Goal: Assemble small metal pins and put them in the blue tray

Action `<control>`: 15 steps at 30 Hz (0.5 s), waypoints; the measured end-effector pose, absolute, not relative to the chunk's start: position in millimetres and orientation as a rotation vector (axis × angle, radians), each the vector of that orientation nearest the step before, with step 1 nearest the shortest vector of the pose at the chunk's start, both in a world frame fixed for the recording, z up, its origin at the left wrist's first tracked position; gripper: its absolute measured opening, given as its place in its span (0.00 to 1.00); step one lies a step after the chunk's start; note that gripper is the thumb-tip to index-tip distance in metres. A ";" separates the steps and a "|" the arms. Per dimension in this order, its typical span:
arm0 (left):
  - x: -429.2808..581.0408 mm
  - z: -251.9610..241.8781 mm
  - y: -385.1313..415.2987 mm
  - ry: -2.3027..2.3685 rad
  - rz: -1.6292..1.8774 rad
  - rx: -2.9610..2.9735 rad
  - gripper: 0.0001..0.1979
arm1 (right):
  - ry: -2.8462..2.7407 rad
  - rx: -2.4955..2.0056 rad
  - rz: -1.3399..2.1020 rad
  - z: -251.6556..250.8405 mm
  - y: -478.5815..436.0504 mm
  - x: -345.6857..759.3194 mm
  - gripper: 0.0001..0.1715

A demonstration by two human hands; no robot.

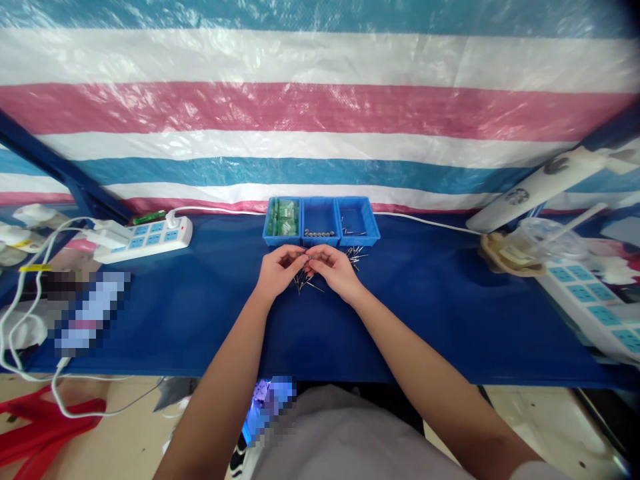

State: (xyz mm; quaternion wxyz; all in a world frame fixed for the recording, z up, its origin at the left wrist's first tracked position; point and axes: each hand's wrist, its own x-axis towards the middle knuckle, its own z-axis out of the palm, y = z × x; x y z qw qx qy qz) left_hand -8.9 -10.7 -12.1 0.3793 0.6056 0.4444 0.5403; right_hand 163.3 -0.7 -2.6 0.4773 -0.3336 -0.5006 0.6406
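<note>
Closest in, a grey-clad lap and two bare forearms are seen running up from the bottom edge, with a pixelated patch between them near the floor. The forearms meet over a blue table (450, 320), where the left hand (278, 269) and the right hand (334, 269) are brought together fingertip to fingertip. Both are curled shut in a pinch around something tiny and metallic held between them; exactly what is being pinched is too small to be made out. A loose bunch of thin metal pins (304, 283) is lying on the cloth right under the hands, partly covered by the fingers, and a second little scatter of pins (355, 253) is spotted just beyond the right hand. Behind that, three small blue bins (321, 221) are lined up side by side: green parts are packed in the left one, a row of small metal bits is laid in the middle one, and a few pins are left in the right one. Off to the left, a white power strip (145, 238) with tangled white cords is parked near the table edge, plus a blurred-out item. On the right, another power strip (590, 293) and a clear plastic cup (543, 241) are crowded together. Everything is backed by a striped tarp (320, 107).
</note>
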 end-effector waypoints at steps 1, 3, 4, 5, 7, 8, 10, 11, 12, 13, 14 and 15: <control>-8.8 -11.7 -11.2 1.126 1.365 1.550 0.14 | -1.230 -0.814 1.566 -2.6 -0.6 163.5 0.14; -9.0 -11.0 -12.2 1.139 1.327 1.583 0.15 | -1.252 -0.826 1.572 -2.4 -0.5 163.9 0.10; -9.2 -10.9 -12.5 1.161 1.313 1.609 0.15 | -1.263 -0.834 1.574 -2.3 -0.5 164.0 0.09; -9.5 -11.0 -12.8 1.184 1.303 1.635 0.15 | -1.273 -0.841 1.574 -2.3 -0.6 163.8 0.09; -9.9 -12.3 -12.7 1.218 1.300 1.663 0.14 | -1.284 -0.846 1.568 -3.1 -0.8 163.1 0.09; -10.1 -13.5 -12.3 1.220 1.309 1.660 0.13 | -1.287 -0.844 1.564 -3.8 -0.8 162.6 0.10; -10.2 -16.5 -11.0 1.209 1.338 1.636 0.12 | -1.283 -0.843 1.549 -5.6 -0.6 161.9 0.12; -10.2 -18.0 -10.3 1.202 1.355 1.621 0.12 | -1.281 -0.846 1.541 -6.5 -0.4 161.7 0.13; -10.1 -19.4 -9.5 1.196 1.370 1.604 0.12 | -1.278 -0.850 1.533 -7.2 -0.1 161.8 0.14; -10.0 -20.6 -8.7 1.191 1.380 1.585 0.13 | -1.274 -0.855 1.525 -7.5 0.1 162.1 0.15; -9.8 -21.5 -8.1 1.187 1.385 1.566 0.14 | -1.269 -0.860 1.514 -7.6 0.4 162.5 0.16; -9.6 -21.9 -7.7 1.183 1.385 1.547 0.15 | -1.267 -0.865 1.504 -7.3 0.6 163.0 0.17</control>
